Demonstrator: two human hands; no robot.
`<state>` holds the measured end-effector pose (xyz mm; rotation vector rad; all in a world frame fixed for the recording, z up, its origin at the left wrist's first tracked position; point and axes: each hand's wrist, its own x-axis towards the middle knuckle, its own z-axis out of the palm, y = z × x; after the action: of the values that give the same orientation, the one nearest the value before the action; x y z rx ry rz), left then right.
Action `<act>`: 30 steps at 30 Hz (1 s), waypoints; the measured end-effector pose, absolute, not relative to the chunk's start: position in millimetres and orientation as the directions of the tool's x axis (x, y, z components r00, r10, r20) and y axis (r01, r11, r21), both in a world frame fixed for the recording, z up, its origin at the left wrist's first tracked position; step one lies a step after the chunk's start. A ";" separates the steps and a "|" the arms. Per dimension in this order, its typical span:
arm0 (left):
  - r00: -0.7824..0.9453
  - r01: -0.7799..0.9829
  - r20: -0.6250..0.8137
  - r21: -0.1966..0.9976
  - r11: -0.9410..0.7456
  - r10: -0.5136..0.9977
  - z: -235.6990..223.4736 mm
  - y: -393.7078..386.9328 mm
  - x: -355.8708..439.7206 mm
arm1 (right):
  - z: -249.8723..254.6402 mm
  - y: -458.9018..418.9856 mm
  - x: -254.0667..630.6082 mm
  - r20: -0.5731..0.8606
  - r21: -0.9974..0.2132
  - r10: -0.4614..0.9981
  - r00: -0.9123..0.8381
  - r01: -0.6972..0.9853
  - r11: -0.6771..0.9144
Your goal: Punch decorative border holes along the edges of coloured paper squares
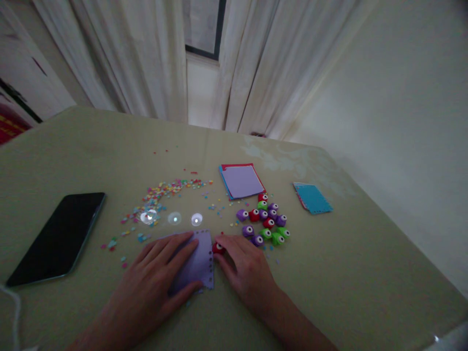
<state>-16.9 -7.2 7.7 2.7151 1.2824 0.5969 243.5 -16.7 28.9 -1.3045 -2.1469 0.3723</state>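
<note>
My left hand (161,273) lies spread on a light purple sheet of paper (204,265), pressing it against the table. Small holes run along the sheet's top and right edges. At that right edge, the thumb and fingers of my right hand (243,263) close around a small red paper punch (218,248) with an eye-like round spot. Fingers hide part of the punch, so I cannot tell how far the paper sits in it. Beyond my right hand stand several similar red, green and purple punches (269,223) in a loose cluster.
Paper confetti (159,195) is scattered over the table (347,273). A stack of coloured paper (243,181) lies behind the punches, with a blue punched stack (315,198) to the right. A dark tablet (60,236) and a white cable (16,312) are at left.
</note>
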 end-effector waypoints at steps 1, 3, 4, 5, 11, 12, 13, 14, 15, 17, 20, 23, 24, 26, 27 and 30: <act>0.573 0.726 0.313 0.235 -0.647 0.757 7.8 -7.1 -16.9 | 29.4 -16.9 243.4 0.336 -0.516 0.876 -0.347 0.710 0.479; 0.571 0.727 0.314 0.237 -0.645 0.759 8.1 -7.0 -16.7 | 30.4 -17.2 243.6 0.329 -0.517 0.874 -0.358 0.706 0.483; 0.570 0.729 0.311 0.238 -0.642 0.761 8.2 -6.9 -16.5 | 30.9 -17.3 243.7 0.324 -0.520 0.874 -0.363 0.703 0.485; 0.568 0.731 0.307 0.238 -0.639 0.764 8.2 -6.8 -16.4 | 31.3 -17.3 243.9 0.320 -0.526 0.874 -0.365 0.699 0.484; 0.560 0.740 0.294 0.241 -0.627 0.774 8.1 -7.3 -17.4 | 33.3 -17.2 244.4 0.281 -0.558 0.888 -0.364 0.691 0.460; 0.565 0.738 0.290 0.242 -0.630 0.773 8.2 -7.2 -17.6 | 33.4 -17.2 244.4 0.277 -0.560 0.889 -0.365 0.690 0.458; 0.570 0.734 0.286 0.244 -0.634 0.770 8.3 -7.0 -17.6 | 33.5 -17.1 244.4 0.275 -0.561 0.890 -0.364 0.691 0.456; 0.575 0.730 0.284 0.247 -0.638 0.768 8.4 -6.8 -17.5 | 33.4 -17.0 244.5 0.275 -0.560 0.891 -0.362 0.693 0.454; 0.578 0.725 0.285 0.251 -0.642 0.765 8.4 -6.7 -17.3 | 33.4 -16.9 244.7 0.278 -0.556 0.890 -0.361 0.695 0.456; 0.581 0.719 0.286 0.259 -0.645 0.762 8.4 -6.6 -16.3 | 33.3 -17.0 245.2 0.281 -0.548 0.888 -0.365 0.699 0.461; 0.573 0.722 0.288 0.266 -0.639 0.767 8.3 -7.4 -14.3 | 33.6 -17.5 246.0 0.273 -0.538 0.881 -0.386 0.698 0.473; 0.573 0.719 0.293 0.269 -0.641 0.766 8.8 -8.3 -12.9 | 34.2 -17.7 246.0 0.268 -0.529 0.874 -0.405 0.697 0.485; 0.578 0.714 0.294 0.270 -0.646 0.761 9.0 -8.6 -12.7 | 34.5 -17.7 245.9 0.269 -0.529 0.872 -0.408 0.695 0.488; 0.587 0.706 0.292 0.272 -0.654 0.755 9.2 -8.9 -12.3 | 35.2 -17.3 245.8 0.273 -0.534 0.866 -0.418 0.684 0.498; 0.588 0.705 0.292 0.272 -0.655 0.754 9.2 -9.1 -12.2 | 35.7 -17.0 245.9 0.275 -0.536 0.863 -0.423 0.678 0.503; 0.580 0.711 0.295 0.273 -0.648 0.760 8.9 -10.0 -11.0 | 37.3 -16.6 247.1 0.277 -0.530 0.854 -0.440 0.672 0.518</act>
<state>-11.0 -10.0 8.9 2.6796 1.2533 0.5911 247.1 -16.6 37.3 -1.2420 -2.2471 0.4701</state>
